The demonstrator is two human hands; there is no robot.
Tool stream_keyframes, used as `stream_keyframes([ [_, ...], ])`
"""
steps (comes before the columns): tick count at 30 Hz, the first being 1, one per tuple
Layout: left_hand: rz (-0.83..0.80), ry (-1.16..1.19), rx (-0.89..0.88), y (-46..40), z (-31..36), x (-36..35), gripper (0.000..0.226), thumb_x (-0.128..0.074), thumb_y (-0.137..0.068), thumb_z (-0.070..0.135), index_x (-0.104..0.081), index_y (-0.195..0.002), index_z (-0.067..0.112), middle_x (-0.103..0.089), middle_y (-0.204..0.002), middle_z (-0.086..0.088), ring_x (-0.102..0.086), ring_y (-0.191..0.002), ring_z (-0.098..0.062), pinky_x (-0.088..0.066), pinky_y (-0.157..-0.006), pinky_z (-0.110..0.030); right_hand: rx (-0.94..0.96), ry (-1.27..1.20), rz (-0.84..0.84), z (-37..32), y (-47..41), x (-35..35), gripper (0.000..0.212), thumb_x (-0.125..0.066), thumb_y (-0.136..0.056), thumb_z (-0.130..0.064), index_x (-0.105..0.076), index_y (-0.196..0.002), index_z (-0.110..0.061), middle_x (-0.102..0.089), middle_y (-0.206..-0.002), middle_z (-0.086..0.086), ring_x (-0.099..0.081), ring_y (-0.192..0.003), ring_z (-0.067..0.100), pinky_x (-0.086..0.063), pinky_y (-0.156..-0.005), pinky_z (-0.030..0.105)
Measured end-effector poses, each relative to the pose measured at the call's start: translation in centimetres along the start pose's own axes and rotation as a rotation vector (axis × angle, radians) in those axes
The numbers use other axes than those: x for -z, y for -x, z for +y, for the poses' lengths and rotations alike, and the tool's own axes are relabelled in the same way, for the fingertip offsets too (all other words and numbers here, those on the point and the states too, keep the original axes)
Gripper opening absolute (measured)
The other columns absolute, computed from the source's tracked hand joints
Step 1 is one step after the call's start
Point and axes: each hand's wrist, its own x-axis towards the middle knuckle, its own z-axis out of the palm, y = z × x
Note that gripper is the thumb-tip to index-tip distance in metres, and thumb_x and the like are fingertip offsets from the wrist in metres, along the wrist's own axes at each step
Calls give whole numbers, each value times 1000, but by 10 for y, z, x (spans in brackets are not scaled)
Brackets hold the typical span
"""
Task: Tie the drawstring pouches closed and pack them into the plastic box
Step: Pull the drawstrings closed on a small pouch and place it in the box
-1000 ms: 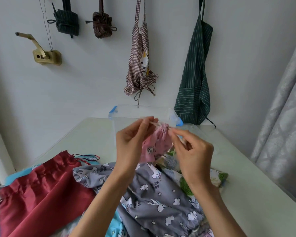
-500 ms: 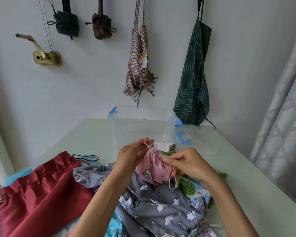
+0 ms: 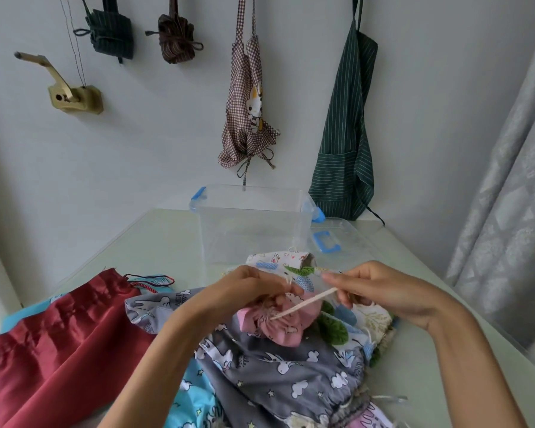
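Right now the pink pouch lies gathered on top of the grey unicorn pouch, in the heap at the near edge of the desk. Its cream drawstring runs taut from the puckered mouth up and to the right, into the right hand, whose fingers pinch the far end. The left hand sits just left of the mouth, fingers curled onto the gathered fabric and seemingly a second strand, though that strand is hard to make out. So the cord's long axis slants from the left hand's side toward the right hand, and any knot would likely form at the mouth, nearer the left hand. The plastic box stands open beyond the heap, straight ahead, with no pouch visible inside.
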Motion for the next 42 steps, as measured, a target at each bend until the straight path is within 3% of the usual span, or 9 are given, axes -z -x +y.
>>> stream_keyframes([
  [4, -89, -240, 54, 3, 8, -16, 18, -62, -87, 18, -78, -81, 14, -72, -74, -3, -62, -70, -7, -52, -84, -24, 51, -154, 24, 0, -4, -3, 38, -56, -75, -50, -54, -49, -22, -54, -59, -3, -42, -59, 10, -37, -67, 21],
  [7, -203, -415, 235, -7, -4, -34, 30, -50, -96, 15, -64, -111, -7, -71, -66, -14, -50, -33, 4, -45, -52, -8, 46, -249, 132, 1, -15, -8, 37, -60, -69, -52, -53, -52, -20, -56, -58, -4, -46, -65, 13, -38, -76, 27],
  [10, -239, -463, 225, -7, 3, -39, 44, -49, -96, 30, -77, -63, 25, -58, -47, 4, -51, -43, -2, -38, -56, -10, 77, -323, 209, 2, -24, -14, 35, -61, -67, -51, -66, -65, -16, -63, -65, -2, -51, -72, 14, -40, -76, 27],
  [16, -143, -288, 98, 3, 3, -22, 43, -54, -94, 29, -71, -56, 20, -63, -57, 10, -54, -56, -3, -43, -64, -12, 170, -151, -21, 6, -20, -15, 35, -50, -93, -32, -54, -126, -24, -67, -117, -9, -59, -111, 2, -43, -97, 23],
  [21, -147, -198, 69, 6, 1, -7, 45, -56, -89, 39, -70, -101, -2, -71, -105, -17, -64, -97, -24, -43, -102, -38, 192, 211, -167, 15, -14, -7, 40, -65, -87, -12, -58, -122, -31, -62, -122, -14, -55, -112, -2, -42, -87, 17],
  [26, -186, -96, 32, 7, 4, -5, 32, -53, -89, 32, -76, -74, 18, -68, -75, 4, -55, -73, -9, -45, -96, -31, 197, 273, -24, 18, -26, -18, 15, -65, -87, -29, -73, -98, -24, -66, -91, -14, -54, -81, -10, -38, -71, 4],
  [32, -76, 49, 28, 6, -2, 10, 36, -61, -78, 38, -75, -97, 11, -74, -84, 0, -66, -73, -4, -53, -79, -18, 309, -111, 184, 10, -12, -5, 27, -56, -87, -30, -73, -97, -13, -74, -96, -1, -67, -95, 7, -49, -85, 13],
  [38, 70, 265, 32, 3, -6, 13, 22, -67, -75, 34, -76, -80, 15, -69, -79, 3, -66, -78, -2, -52, -74, -13, 355, -60, 92, -2, 3, 3, 33, -49, -87, -34, -74, -92, -13, -74, -90, 5, -68, -85, 15, -50, -77, 17],
  [42, 186, 413, 49, 4, -7, 16, 16, -72, -65, 17, -79, -80, 16, -75, -82, -3, -70, -74, -5, -55, -76, -15, 261, 161, -210, -12, 14, -1, 29, -56, -86, -36, -74, -102, -20, -74, -96, 0, -66, -88, 10, -49, -83, 18],
])
